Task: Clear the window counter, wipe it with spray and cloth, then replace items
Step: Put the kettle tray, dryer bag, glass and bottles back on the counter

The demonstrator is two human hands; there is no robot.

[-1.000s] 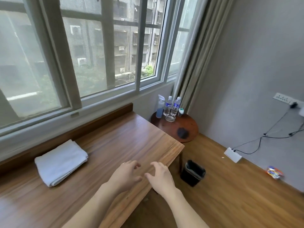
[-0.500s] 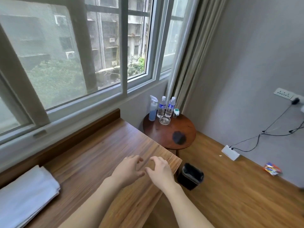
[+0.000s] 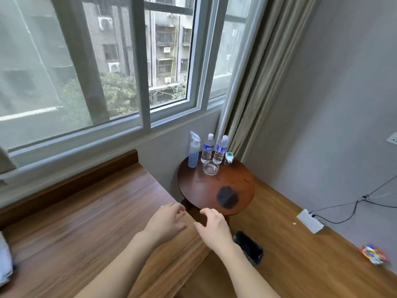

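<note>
Worktop (image 3: 90, 211): the long wooden window counter the task concerns; it lies bare across nearly all of what shows, which suggests the clearing step is done and it is ready for wiping.
Round side table (image 3: 236, 181): stands just beyond the worktop's far right corner, against the wall under the window; it carries the removed items, probably parked there so they stay within reach for putting back.
Spray bottle (image 3: 194, 152): upright at the back left of the round side table, pale blue liquid inside, trigger head on top; no label can be read.
Water bottles (image 3: 208, 151): two, upright, side by side just right of the spray bottle; both have blue labels with white print, too small to read.
Glass dish (image 3: 210, 167): clear, sits just in front of the water bottles.
Small white and green item (image 3: 229, 158): at the back right of the round side table, beside the second water bottle; what it is cannot be told.
Dark patch (image 3: 227, 197): on the front of the round side table; whether it is an object or a stain is unclear.
Cloth (image 3: 5, 261): white, folded, at the worktop's left end, mostly cut off by the picture edge.
Left hand (image 3: 166, 221): over the worktop's right corner, fingers loosely spread, holding nothing.
Right hand (image 3: 212, 225): just beside the left, past the worktop's edge, fingers slightly curved and relaxed, holding nothing.
Likely next: reaching to the round side table for the spray bottle.
Bin (image 3: 249, 246): black, on the floor below the worktop's corner.
Wrapper (image 3: 374, 253): colourful, on the floor well right of the worktop; print blurred.
</note>
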